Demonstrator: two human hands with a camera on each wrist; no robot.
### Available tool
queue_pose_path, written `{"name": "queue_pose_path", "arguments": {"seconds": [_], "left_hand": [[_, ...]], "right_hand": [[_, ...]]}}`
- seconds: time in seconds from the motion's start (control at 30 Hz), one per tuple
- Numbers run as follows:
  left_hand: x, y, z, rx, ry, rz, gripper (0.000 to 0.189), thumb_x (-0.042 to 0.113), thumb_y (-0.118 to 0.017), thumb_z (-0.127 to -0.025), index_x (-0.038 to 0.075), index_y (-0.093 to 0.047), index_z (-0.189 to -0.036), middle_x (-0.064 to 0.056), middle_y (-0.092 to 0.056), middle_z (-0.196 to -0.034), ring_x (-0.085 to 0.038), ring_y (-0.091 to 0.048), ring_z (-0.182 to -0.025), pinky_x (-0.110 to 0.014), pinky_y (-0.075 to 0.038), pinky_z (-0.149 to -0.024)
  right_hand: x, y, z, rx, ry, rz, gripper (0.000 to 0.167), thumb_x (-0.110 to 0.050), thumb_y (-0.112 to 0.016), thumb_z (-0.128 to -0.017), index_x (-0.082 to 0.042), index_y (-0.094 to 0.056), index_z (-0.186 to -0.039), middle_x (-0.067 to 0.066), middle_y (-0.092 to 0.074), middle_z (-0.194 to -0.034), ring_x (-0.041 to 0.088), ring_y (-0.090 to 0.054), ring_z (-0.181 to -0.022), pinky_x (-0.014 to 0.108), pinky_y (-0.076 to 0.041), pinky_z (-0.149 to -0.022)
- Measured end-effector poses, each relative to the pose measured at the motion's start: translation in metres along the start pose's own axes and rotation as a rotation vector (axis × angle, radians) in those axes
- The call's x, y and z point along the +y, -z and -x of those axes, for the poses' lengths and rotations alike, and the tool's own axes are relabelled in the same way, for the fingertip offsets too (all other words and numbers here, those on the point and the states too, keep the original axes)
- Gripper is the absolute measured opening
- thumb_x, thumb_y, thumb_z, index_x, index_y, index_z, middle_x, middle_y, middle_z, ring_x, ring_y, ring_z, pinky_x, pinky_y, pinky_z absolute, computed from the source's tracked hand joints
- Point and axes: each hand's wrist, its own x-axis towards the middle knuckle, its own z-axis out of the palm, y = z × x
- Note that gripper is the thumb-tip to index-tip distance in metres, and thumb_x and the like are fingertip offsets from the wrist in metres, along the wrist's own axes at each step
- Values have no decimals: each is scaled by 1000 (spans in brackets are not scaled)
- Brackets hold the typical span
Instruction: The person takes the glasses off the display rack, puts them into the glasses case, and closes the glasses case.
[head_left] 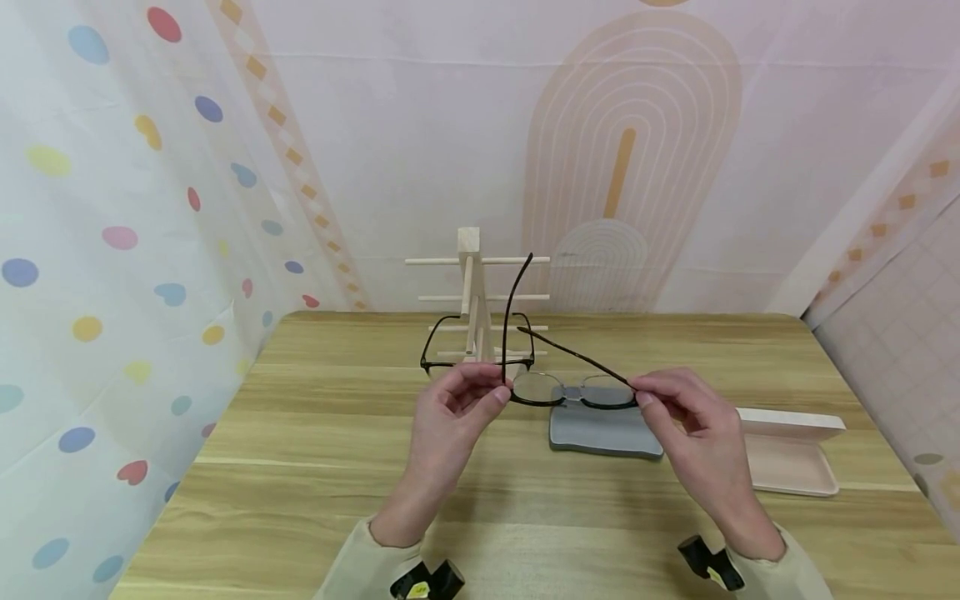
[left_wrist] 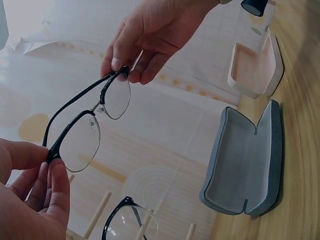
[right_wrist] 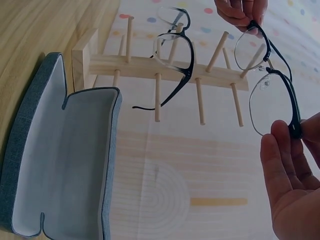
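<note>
A pair of eyeglasses (head_left: 609,406) with black brow bars and thin metal lower rims is held up between both hands. My left hand (head_left: 448,425) pinches its left hinge corner with thumb and fingers. At the opposite corner, my right hand (head_left: 697,433) pinches the frame the same way. Both dark temples are unfolded and point away toward the back. Behind the left hand, a wooden display rack (head_left: 468,242) carries a second pair of black-topped glasses (right_wrist: 187,60). Beneath the held pair lies an opened grey-blue glasses case (head_left: 606,440), its pale lining visible in the wrist views.
An opened pale pink case (head_left: 793,475) lies right of the grey-blue one, partly behind my right hand. Several thin pegs stick out from the rack on both sides. Patterned cloth (head_left: 375,142) hangs behind the wooden table (head_left: 300,500).
</note>
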Motion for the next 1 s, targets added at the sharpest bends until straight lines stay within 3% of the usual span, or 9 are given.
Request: {"name": "queue_pose_path", "arguments": {"seconds": [0.33, 0.73, 1.0], "left_hand": [[-1, 0, 1, 2, 14, -10, 21, -7, -73, -91, -7, -69, -111, -16, -73, -105, -19, -70, -93, -25, -59, -81], [-2, 1, 2, 0, 10, -18, 20, -7, -72, -91, -7, -69, -112, -17, -73, -106, -20, -71, -94, -25, -59, -81], [-3, 2, 2, 3, 12, -21, 22, -7, -72, -91, -8, -69, -112, -16, -73, -106, -20, -71, -95, -25, -59, -81]], "right_hand": [[4, 1, 1, -20, 62, -4, 28, 23, -59, -89, 6, -76, -105, 6, -69, -103, 9, -65, -92, 16, -55, -81], [-1, 1, 1, -48, -6, 28, 26, 20, -60, -91, 5, -76, -103, 9, -68, -104, 11, -67, -94, 19, -57, -84], [1, -1, 2, -52, 31, 38, 29, 22, -58, -89, 4, -77, -102, 7, -67, -101, 9, -65, -92, 17, -56, -84]]}}
